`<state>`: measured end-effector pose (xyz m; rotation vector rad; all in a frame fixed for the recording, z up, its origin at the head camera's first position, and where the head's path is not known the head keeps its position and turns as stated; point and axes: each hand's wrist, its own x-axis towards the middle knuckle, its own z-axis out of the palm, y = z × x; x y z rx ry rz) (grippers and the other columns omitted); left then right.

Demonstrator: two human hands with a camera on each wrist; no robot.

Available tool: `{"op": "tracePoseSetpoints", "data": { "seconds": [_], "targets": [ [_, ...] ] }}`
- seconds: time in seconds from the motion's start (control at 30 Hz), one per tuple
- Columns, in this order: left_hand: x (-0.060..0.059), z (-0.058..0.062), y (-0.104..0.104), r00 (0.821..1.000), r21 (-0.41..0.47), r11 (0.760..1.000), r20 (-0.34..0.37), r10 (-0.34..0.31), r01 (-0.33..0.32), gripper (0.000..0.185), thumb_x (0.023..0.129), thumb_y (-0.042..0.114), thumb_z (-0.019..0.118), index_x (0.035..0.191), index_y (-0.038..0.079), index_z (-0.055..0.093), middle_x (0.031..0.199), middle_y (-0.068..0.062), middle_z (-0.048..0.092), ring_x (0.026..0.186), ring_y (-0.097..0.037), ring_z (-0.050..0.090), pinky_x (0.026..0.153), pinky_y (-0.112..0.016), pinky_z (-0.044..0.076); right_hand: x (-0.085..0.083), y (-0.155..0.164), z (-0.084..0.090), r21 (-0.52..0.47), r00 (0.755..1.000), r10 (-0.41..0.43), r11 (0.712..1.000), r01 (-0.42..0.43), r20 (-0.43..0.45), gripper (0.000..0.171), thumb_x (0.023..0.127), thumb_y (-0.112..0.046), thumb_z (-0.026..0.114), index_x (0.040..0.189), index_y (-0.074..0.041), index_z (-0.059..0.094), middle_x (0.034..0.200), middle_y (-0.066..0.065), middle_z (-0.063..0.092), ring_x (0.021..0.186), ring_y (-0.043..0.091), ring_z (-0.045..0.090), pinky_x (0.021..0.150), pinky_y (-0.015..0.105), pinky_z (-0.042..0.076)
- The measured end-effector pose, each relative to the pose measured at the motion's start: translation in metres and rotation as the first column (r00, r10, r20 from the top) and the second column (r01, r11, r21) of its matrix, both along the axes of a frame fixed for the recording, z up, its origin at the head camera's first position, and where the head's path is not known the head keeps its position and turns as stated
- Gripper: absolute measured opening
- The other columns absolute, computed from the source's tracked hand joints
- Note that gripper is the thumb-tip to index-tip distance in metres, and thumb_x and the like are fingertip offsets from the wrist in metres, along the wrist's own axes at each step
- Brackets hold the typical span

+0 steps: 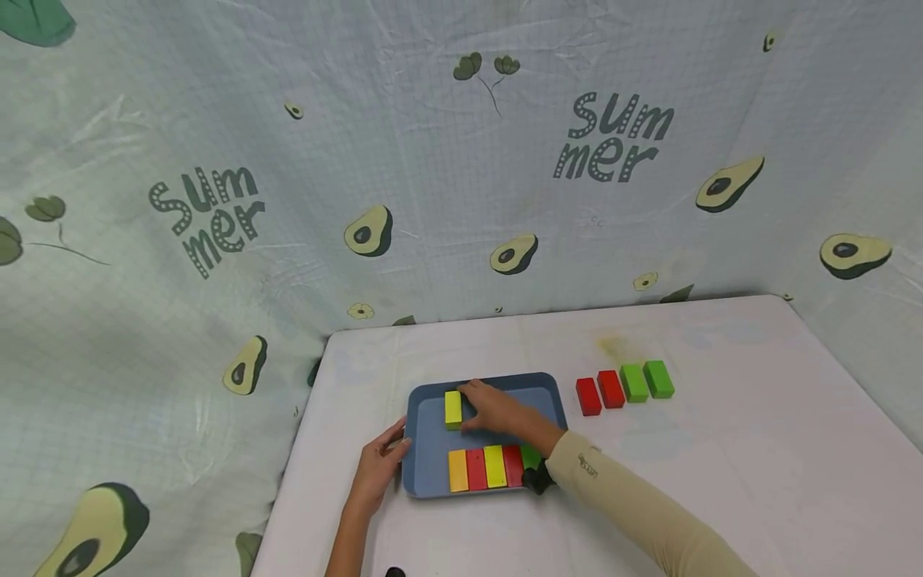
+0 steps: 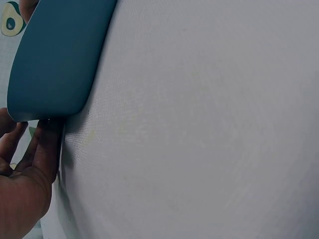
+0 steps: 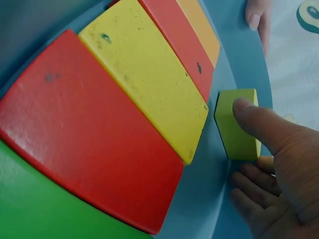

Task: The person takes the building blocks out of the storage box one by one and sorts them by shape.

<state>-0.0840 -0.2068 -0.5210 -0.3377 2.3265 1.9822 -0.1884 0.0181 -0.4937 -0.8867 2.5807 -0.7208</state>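
Note:
A blue-grey tray (image 1: pixel 425 473) lies on the white table. My left hand (image 1: pixel 380 461) holds its left edge, thumb at the rim; in the left wrist view this hand (image 2: pixel 30 164) has its fingers against the tray's outer wall (image 2: pixel 60 64). Near the tray's far side, my right hand (image 1: pixel 497 410) pinches a yellow block (image 1: pixel 453 410). The right wrist view shows the right thumb (image 3: pixel 264 122) over the face of that yellow block (image 3: pixel 234 132), the other fingers partly hidden behind it. Along the tray's near side stand an orange block (image 1: pixel 458 471), red and yellow blocks and a green block (image 1: pixel 530 457).
Right of the tray, two red blocks (image 1: pixel 600 391) and two green blocks (image 1: pixel 646 381) stand in a row on the table (image 1: pixel 721 449). A printed cloth (image 1: pixel 433 160) hangs behind the table. A small black object (image 1: pixel 394 572) shows at the bottom edge.

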Motion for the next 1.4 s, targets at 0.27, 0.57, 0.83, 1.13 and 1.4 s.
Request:
{"op": "tracePoseSetpoints", "data": {
  "seconds": [0.27, 0.57, 0.83, 1.13, 1.4],
  "targets": [
    [-0.001, 0.001, 0.002, 1.000, -0.016, 1.000, -0.003, 0.000, 0.000, 0.047, 0.093, 0.011, 0.060, 0.138, 0.005, 0.048, 0.128, -0.021, 0.050, 0.110, -0.029, 0.054, 0.081, -0.028, 0.047, -0.001, -0.001, -0.004, 0.014, 1.000, -0.030, 0.999, 0.030, -0.011, 0.073, 0.080, -0.036, 0.075, 0.135, 0.000, 0.045, 0.132, 0.013, 0.047, 0.114, 0.023, 0.050, 0.095, 0.037, 0.041],
    [0.001, 0.002, 0.005, 1.000, -0.023, 1.000, -0.025, -0.014, 0.014, 0.047, 0.093, 0.011, 0.059, 0.138, 0.003, 0.047, 0.127, -0.023, 0.051, 0.109, -0.030, 0.055, 0.079, -0.027, 0.048, 0.002, -0.004, -0.006, -0.004, 0.997, -0.075, 0.997, 0.075, -0.002, 0.074, 0.080, -0.042, 0.074, 0.133, 0.002, 0.046, 0.134, 0.016, 0.047, 0.116, 0.027, 0.049, 0.095, 0.040, 0.041],
    [-0.001, 0.000, 0.004, 1.000, -0.004, 1.000, -0.018, -0.009, 0.009, 0.047, 0.092, 0.009, 0.059, 0.138, 0.005, 0.048, 0.127, -0.020, 0.051, 0.109, -0.029, 0.055, 0.078, -0.026, 0.048, 0.003, -0.002, -0.006, 0.026, 0.995, -0.052, 0.998, 0.054, -0.080, 0.069, 0.080, -0.037, 0.076, 0.130, 0.001, 0.049, 0.126, 0.013, 0.051, 0.111, 0.024, 0.052, 0.092, 0.036, 0.043],
    [-0.002, 0.003, 0.003, 1.000, -0.014, 1.000, -0.027, -0.005, 0.004, 0.047, 0.092, 0.009, 0.060, 0.138, 0.004, 0.048, 0.128, -0.022, 0.051, 0.109, -0.028, 0.054, 0.077, -0.024, 0.047, 0.002, 0.006, 0.000, -0.005, 0.999, -0.028, 1.000, 0.028, -0.036, 0.066, 0.076, -0.035, 0.079, 0.127, -0.002, 0.052, 0.115, 0.007, 0.055, 0.098, 0.017, 0.052, 0.087, 0.030, 0.046],
    [0.004, 0.015, 0.006, 1.000, 0.003, 1.000, -0.003, -0.023, 0.023, 0.048, 0.093, 0.005, 0.057, 0.139, -0.001, 0.043, 0.130, -0.027, 0.047, 0.112, -0.033, 0.052, 0.077, -0.028, 0.048, 0.001, 0.011, 0.002, -0.011, 0.998, -0.052, 0.999, 0.053, 0.036, 0.070, 0.076, -0.035, 0.079, 0.130, -0.002, 0.049, 0.121, 0.007, 0.054, 0.102, 0.018, 0.050, 0.090, 0.033, 0.044]
  ]
}}
